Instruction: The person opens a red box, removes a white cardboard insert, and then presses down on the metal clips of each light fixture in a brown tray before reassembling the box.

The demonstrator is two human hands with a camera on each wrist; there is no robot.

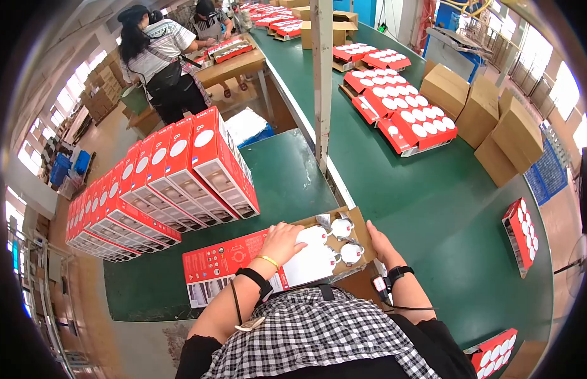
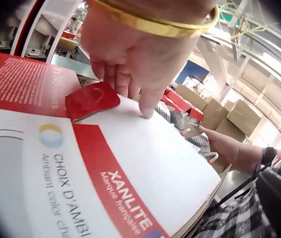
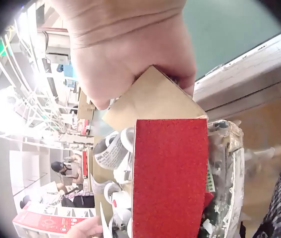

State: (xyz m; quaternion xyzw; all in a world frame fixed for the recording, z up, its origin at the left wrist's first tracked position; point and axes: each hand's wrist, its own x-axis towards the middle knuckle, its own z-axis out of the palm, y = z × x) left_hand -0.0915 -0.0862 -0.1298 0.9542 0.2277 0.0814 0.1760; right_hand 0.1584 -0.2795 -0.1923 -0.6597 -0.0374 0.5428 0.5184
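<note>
A long red-and-white lamp box [image 1: 227, 262] lies on the green bench, its right end uncovered. White round lamps [image 1: 351, 252] with grey leaflets sit in the brown cardboard end. My left hand [image 1: 284, 240] holds the box's far edge, with the thumb on the white panel [image 2: 160, 148] and the other fingers bent over the edge beside a small red tab [image 2: 93, 101]. At the right end, my right hand [image 1: 383, 243] grips a brown cardboard flap [image 3: 153, 99] between thumb and fingers. A red flap [image 3: 170, 173] stands below it in the right wrist view.
Upright XANLITE boxes [image 1: 161, 164] stand in rows to the left. Red trays of white discs [image 1: 401, 110] lie on the green conveyor, with brown cartons [image 1: 489, 120] along its far side. A white post [image 1: 322, 82] rises between bench and conveyor. Another person [image 1: 158, 60] works at the back left.
</note>
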